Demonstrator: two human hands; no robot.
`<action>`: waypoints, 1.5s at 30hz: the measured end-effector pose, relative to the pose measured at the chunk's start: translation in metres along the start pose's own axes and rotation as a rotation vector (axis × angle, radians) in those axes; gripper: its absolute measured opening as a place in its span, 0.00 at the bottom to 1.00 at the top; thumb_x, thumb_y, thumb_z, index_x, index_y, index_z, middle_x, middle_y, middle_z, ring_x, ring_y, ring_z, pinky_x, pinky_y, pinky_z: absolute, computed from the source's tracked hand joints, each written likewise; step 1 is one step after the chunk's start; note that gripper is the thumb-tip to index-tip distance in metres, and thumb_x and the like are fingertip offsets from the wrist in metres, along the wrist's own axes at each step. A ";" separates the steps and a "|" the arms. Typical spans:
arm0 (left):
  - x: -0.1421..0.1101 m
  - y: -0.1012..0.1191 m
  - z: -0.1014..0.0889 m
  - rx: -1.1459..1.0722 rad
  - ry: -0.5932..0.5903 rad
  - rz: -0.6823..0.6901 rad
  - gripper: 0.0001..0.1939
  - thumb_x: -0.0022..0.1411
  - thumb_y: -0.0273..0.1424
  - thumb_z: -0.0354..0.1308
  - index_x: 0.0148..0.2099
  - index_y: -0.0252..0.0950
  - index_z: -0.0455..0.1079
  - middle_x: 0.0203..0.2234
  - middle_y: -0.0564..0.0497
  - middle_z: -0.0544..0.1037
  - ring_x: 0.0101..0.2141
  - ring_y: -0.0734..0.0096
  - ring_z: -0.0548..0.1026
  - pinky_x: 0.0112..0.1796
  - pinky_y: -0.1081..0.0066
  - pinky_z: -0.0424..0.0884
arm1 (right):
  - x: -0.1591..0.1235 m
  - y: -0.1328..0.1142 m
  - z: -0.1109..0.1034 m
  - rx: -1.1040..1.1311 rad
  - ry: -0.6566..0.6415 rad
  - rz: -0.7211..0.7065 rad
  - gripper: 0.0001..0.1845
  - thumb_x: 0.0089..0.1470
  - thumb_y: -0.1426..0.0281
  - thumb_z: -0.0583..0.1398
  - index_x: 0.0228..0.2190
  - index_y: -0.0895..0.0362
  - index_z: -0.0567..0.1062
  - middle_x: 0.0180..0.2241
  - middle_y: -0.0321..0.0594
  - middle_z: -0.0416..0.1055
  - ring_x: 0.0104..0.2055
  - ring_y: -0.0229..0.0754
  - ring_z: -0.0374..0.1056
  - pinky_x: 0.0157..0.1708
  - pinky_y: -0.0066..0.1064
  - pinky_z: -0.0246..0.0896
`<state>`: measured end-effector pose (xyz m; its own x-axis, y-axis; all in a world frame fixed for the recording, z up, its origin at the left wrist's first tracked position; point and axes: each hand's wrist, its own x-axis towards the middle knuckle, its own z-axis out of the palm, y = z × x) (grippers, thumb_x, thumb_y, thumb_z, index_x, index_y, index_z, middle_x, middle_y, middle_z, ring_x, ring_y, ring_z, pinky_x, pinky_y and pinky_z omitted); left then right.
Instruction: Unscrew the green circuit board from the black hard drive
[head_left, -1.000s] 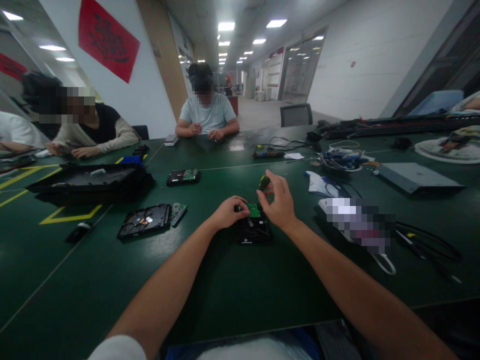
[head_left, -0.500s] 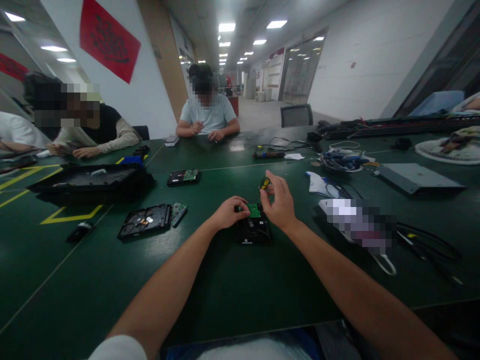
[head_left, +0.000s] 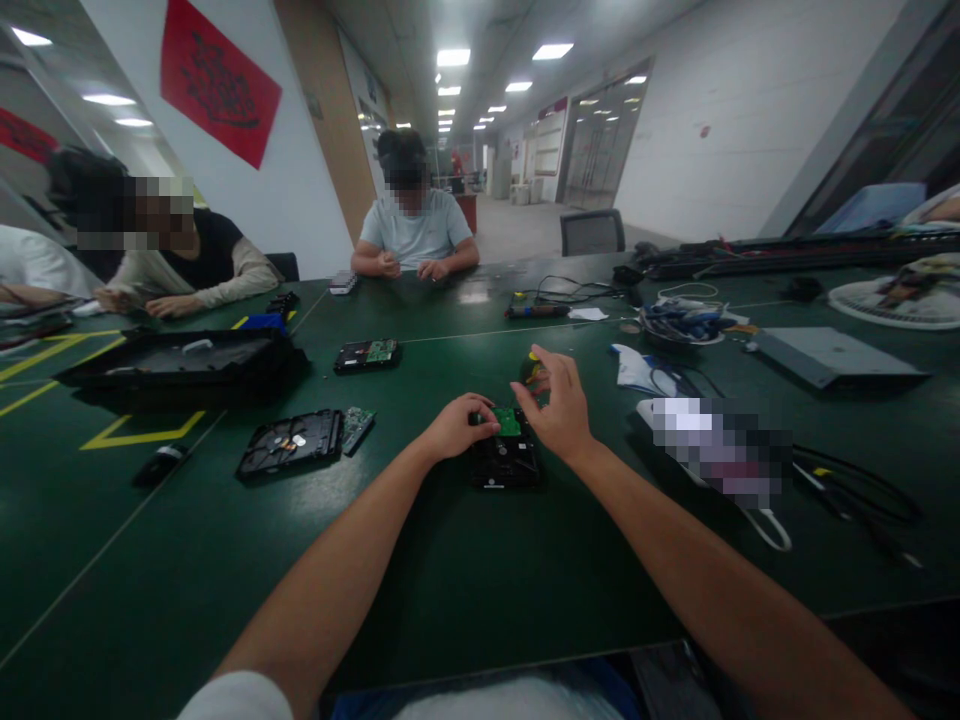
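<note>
A black hard drive (head_left: 506,465) with a green circuit board (head_left: 508,421) lies on the table in front of me. At its left edge my left hand (head_left: 461,425) is closed, thumb and fingers pressed together on the drive beside the board. Above the drive's right side, my right hand (head_left: 556,402) has its fingers curled round the black and yellow handle of a screwdriver (head_left: 531,369). The thumb stands a little off the handle. The screwdriver's tip is too small and dark to make out.
On the left lie an opened hard drive (head_left: 292,443), a loose circuit board (head_left: 358,430) and a black plastic tray (head_left: 187,360). Another drive (head_left: 366,354) lies farther back. To the right are a white pouch (head_left: 690,440), cables (head_left: 862,490) and a grey metal box (head_left: 840,357). Several people sit around the table.
My right thumb has shifted left and away from the screwdriver handle, and the handle has turned slightly. My left hand and the hard drive stay put.
</note>
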<state>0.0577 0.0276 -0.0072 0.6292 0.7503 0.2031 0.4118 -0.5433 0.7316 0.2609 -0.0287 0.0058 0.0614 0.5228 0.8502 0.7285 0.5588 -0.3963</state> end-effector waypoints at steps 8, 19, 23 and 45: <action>0.000 0.003 -0.001 0.012 -0.002 0.002 0.04 0.61 0.31 0.67 0.36 0.36 0.79 0.51 0.43 0.77 0.50 0.59 0.76 0.58 0.56 0.67 | 0.000 0.000 0.001 0.015 -0.019 0.008 0.31 0.63 0.67 0.59 0.65 0.49 0.60 0.52 0.48 0.66 0.38 0.43 0.73 0.38 0.42 0.80; 0.000 0.002 -0.001 -0.005 0.000 0.010 0.04 0.61 0.31 0.67 0.35 0.36 0.79 0.51 0.43 0.77 0.50 0.60 0.76 0.58 0.56 0.67 | -0.001 0.002 0.003 0.040 -0.005 -0.004 0.31 0.63 0.68 0.59 0.65 0.50 0.59 0.53 0.49 0.65 0.41 0.44 0.74 0.38 0.41 0.80; 0.000 0.003 -0.001 -0.007 -0.002 0.007 0.04 0.60 0.31 0.67 0.35 0.36 0.79 0.51 0.43 0.77 0.51 0.59 0.76 0.59 0.56 0.67 | -0.001 0.002 0.002 0.039 -0.012 -0.014 0.30 0.65 0.70 0.56 0.66 0.50 0.58 0.54 0.50 0.66 0.43 0.44 0.74 0.44 0.44 0.79; 0.000 0.001 -0.001 -0.007 -0.001 0.010 0.04 0.60 0.32 0.67 0.35 0.36 0.78 0.51 0.43 0.77 0.51 0.58 0.76 0.59 0.55 0.68 | 0.000 0.001 0.001 0.008 -0.010 -0.009 0.29 0.64 0.68 0.58 0.65 0.49 0.60 0.51 0.47 0.65 0.42 0.44 0.71 0.40 0.42 0.79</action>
<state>0.0577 0.0277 -0.0059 0.6339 0.7444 0.2097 0.4010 -0.5483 0.7339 0.2605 -0.0276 0.0053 0.0478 0.5244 0.8502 0.7237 0.5685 -0.3913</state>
